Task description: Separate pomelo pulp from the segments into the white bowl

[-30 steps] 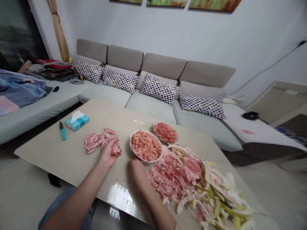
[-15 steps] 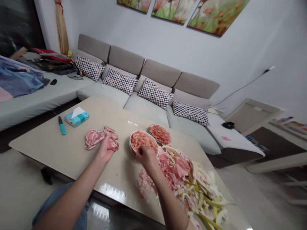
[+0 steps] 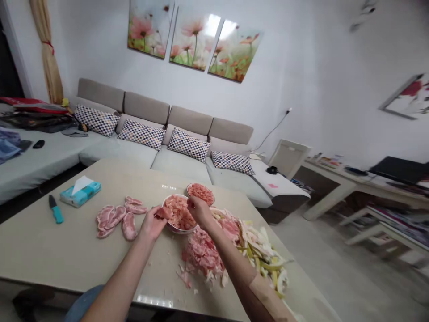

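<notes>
Stripping pulp seems the step in hand: the left hand grips pink pomelo flesh at the white bowl, needing release there; the right hand's curled grip leaves its contents unclear.

Pomelo pulp was salmon-pink in a white bowl. Peel pile was pale yellow, green at the edges. Knife handle teal, tissue box teal and white. Sofa cushions checkered navy, orange, white. Wall panels pink flowers on green. Surface beige.
</notes>
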{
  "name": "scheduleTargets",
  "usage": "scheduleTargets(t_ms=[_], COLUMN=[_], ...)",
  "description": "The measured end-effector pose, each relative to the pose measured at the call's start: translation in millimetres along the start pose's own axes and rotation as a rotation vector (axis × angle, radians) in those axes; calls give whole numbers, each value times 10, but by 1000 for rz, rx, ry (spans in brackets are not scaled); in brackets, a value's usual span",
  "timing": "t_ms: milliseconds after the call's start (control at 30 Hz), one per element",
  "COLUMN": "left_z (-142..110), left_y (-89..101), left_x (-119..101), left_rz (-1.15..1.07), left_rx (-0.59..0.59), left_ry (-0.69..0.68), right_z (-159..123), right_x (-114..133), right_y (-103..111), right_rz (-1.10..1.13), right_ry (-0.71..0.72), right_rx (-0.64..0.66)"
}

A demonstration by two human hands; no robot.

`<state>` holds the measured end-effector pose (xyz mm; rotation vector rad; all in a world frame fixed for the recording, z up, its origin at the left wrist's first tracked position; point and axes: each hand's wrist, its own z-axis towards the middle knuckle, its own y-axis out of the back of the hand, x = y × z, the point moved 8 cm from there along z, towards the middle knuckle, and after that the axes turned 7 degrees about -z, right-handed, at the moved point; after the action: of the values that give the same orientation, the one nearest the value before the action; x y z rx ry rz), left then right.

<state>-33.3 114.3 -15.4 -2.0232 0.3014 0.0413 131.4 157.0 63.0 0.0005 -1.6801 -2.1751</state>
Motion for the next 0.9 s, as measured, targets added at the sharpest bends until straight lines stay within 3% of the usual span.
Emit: scheduleTargets(t_ms=[233,467,700,900], left_z=[-83,15,166,104], left_y=[-24,-238,-503,-527], left_x=[76,251,369,480], left_rz=[23,76,104,171], left_rx=[40,119,236,332], left_ry=[33,51,-32,-51], right_z=[-132,-206,-279,-303], right_x=[61,-27,-112,-141], right_y=[35,156,15,-134], right_rz=[229,551,768,880], right_ry=[132,73,-58,-119], right_rx=[-76,-166,-80,-8])
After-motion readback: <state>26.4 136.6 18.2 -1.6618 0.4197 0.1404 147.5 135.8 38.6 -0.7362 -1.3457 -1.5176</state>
